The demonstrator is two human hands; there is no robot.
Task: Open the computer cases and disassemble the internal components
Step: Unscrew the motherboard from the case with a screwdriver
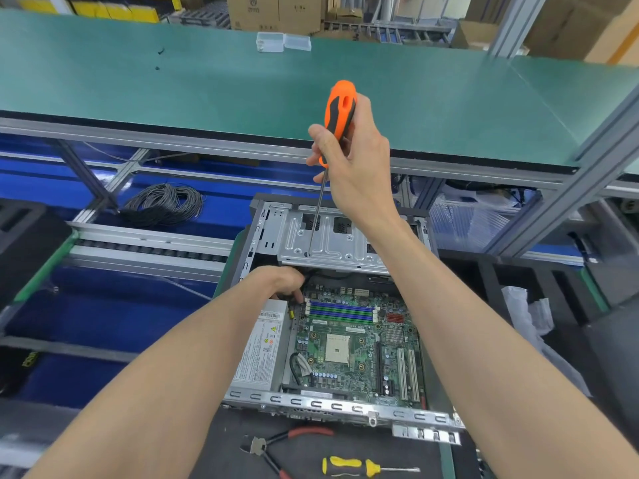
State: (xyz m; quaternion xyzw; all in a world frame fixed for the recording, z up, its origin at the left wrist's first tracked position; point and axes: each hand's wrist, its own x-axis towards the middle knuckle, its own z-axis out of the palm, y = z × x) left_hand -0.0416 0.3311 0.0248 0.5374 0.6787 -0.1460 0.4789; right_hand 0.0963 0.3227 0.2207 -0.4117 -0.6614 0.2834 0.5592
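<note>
An open computer case lies in front of me with its green motherboard showing. A silver power supply fills the case's left side. A metal drive cage sits at the far end. My right hand grips an orange and black screwdriver upright, and its long shaft's tip touches the drive cage. My left hand reaches into the case by the memory slots, fingers curled around black cables; the fingertips are partly hidden.
Red-handled pliers and a yellow screwdriver lie on the black mat before the case. A coil of grey wire rests at the left. A green shelf spans above, bearing clear plastic boxes.
</note>
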